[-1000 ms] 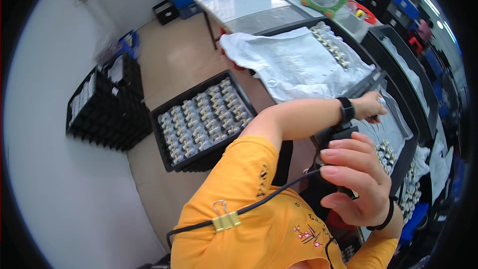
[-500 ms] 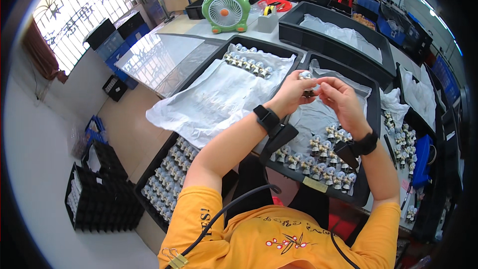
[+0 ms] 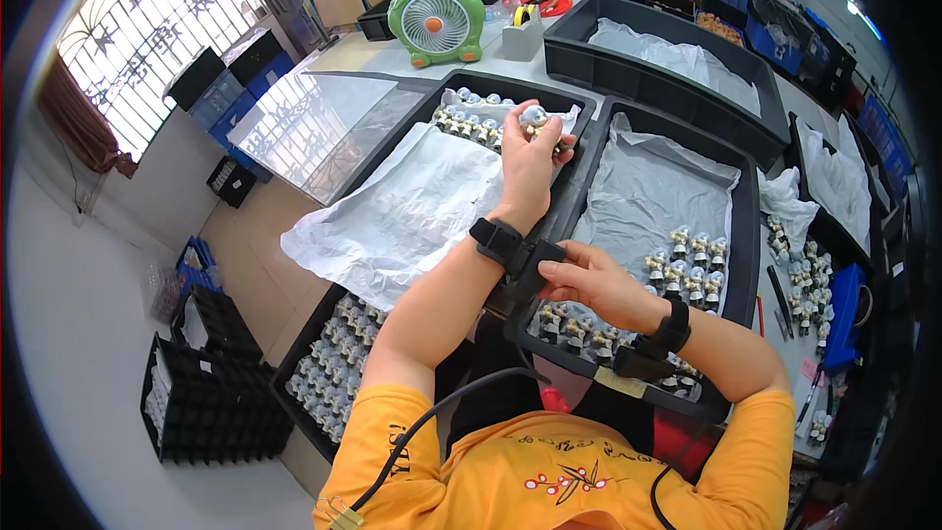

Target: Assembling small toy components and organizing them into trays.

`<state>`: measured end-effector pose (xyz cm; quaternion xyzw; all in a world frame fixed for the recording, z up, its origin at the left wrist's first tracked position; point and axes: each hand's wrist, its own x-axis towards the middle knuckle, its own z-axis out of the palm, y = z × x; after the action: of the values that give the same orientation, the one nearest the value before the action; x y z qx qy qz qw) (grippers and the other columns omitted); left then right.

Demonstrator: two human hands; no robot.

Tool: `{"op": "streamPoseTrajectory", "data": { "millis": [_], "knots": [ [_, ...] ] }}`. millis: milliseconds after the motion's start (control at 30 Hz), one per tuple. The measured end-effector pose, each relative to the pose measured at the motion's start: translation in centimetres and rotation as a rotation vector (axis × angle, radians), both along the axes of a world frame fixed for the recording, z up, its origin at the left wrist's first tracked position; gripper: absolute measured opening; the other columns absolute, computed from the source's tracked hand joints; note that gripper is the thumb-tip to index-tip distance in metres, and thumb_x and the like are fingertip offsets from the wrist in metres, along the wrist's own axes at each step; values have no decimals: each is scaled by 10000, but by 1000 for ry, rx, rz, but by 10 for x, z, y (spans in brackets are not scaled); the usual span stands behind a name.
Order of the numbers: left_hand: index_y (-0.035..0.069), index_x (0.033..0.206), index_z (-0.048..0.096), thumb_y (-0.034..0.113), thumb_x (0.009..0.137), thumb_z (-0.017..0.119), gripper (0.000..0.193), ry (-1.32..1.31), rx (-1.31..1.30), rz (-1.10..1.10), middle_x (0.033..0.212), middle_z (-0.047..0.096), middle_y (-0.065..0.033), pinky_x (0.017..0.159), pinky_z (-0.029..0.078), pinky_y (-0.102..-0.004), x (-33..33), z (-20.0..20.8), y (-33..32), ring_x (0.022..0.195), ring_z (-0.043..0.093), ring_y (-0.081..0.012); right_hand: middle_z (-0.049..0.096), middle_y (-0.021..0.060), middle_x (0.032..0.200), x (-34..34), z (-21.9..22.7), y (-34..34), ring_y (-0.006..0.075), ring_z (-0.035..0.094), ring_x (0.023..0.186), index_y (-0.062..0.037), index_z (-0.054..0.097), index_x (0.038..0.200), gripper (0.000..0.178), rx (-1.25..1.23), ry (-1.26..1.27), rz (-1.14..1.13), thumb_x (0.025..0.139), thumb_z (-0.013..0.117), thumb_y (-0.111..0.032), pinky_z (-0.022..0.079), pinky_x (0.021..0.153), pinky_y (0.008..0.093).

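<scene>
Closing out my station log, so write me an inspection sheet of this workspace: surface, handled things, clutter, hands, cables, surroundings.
Surface: white worktable, bearing black trays.
Handled things: held figurine; other figurines on white paper.
Clutter: green animal-shaped fan, tape dispenser.
Hands: left hand grips a figurine; right hand is at the black box on the left wrist, grip unclear.
Cables: black cable before yellow shirt.
Surroundings: barred window, black crates on the floor.

Yellow-orange tee [image 3: 481, 496], red-dotted branch print [image 3: 567, 482] up front, dark lettering [image 3: 396, 449] on one sleeve. Chunky black boxes [image 3: 535, 272] strapped to both wrists, plus a black cable [image 3: 420, 426] and gold binder clip [image 3: 346, 520].
</scene>
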<state>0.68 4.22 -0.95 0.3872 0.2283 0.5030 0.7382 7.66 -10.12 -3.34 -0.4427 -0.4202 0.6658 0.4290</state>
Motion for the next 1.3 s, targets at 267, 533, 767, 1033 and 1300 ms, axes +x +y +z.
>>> {"op": "streamPoseTrajectory", "data": {
  "millis": [267, 533, 767, 1033, 1300],
  "knots": [
    [60, 1166, 398, 105, 850, 601, 379, 111, 59, -77, 923, 538, -62, 614, 502, -271, 0, -6, -4, 775, 602, -158, 629, 84, 934, 32, 32, 9, 146, 609, 843, 17, 505, 1152, 486, 324, -622, -11, 806, 669, -283, 487, 730, 266],
    [96, 1207, 426, 410, 957, 397, 402, 132, -83, -605, 999, 542, -44, 798, 465, -366, 3, 10, -52, 907, 551, -160, 625, 36, 885, 77, 37, 12, 77, 578, 781, -13, 582, 1008, 170, 466, -286, -443, 880, 569, -124, 467, 699, 220],
    [105, 1312, 372, 469, 956, 343, 510, 51, -124, -583, 1070, 544, -54, 832, 458, -388, -9, 7, -48, 979, 551, -186, 621, 20, 842, 75, 23, 18, 80, 570, 738, -28, 584, 1004, 175, 720, -565, -538, 845, 585, -99, 454, 663, 231],
    [79, 1074, 484, 447, 948, 396, 398, 59, 8, -706, 952, 522, -54, 738, 485, -367, -5, -1, -44, 845, 564, -187, 607, 21, 938, 97, 24, 20, 68, 557, 865, 9, 582, 1019, 152, 622, -659, -446, 901, 535, -73, 429, 783, 203],
    [54, 1009, 476, 453, 949, 377, 415, 133, 49, -667, 916, 483, -72, 682, 498, -341, -9, -10, -52, 796, 546, -187, 581, 13, 914, 94, 10, 18, 72, 531, 826, -3, 583, 1052, 178, 618, -651, -406, 921, 517, -103, 418, 758, 205]
  ]
}}
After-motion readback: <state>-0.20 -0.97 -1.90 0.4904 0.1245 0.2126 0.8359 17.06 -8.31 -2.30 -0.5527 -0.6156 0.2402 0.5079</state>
